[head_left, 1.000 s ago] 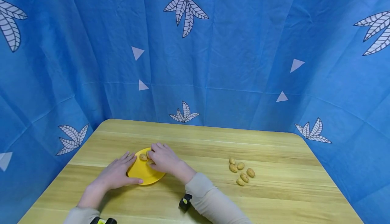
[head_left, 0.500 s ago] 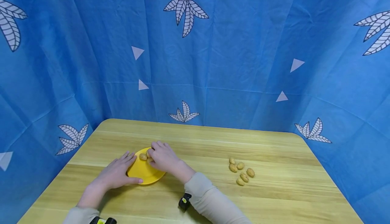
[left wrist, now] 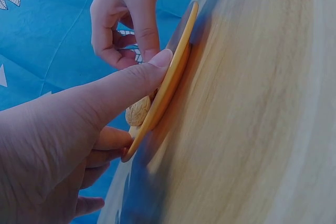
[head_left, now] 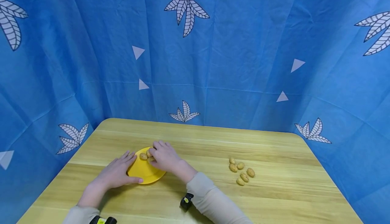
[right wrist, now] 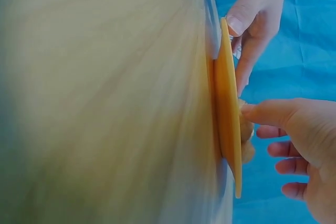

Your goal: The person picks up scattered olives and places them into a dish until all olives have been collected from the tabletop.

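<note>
A yellow plate [head_left: 146,174] sits on the table with walnuts near its far side; one walnut [head_left: 143,156] shows plainly, others partly behind the right hand. My left hand [head_left: 115,173] rests at the plate's left side, thumb and fingers spread, touching the rim. My right hand [head_left: 166,157] reaches over the plate from the right, fingers bent, at a walnut [head_left: 151,160]. In the right wrist view its thumb touches a walnut [right wrist: 245,127]; the index finger's contact is hard to see. A wrinkled walnut [left wrist: 138,111] shows beneath my left thumb in the left wrist view.
Several loose walnuts [head_left: 240,166] lie on the wooden table [head_left: 274,197] to the right of the plate. A blue patterned curtain [head_left: 243,47] hangs behind the table and along both sides.
Both hands stay almost where they were. The right hand has shifted very slightly over the walnuts on the plate; the loose walnuts have not moved.
</note>
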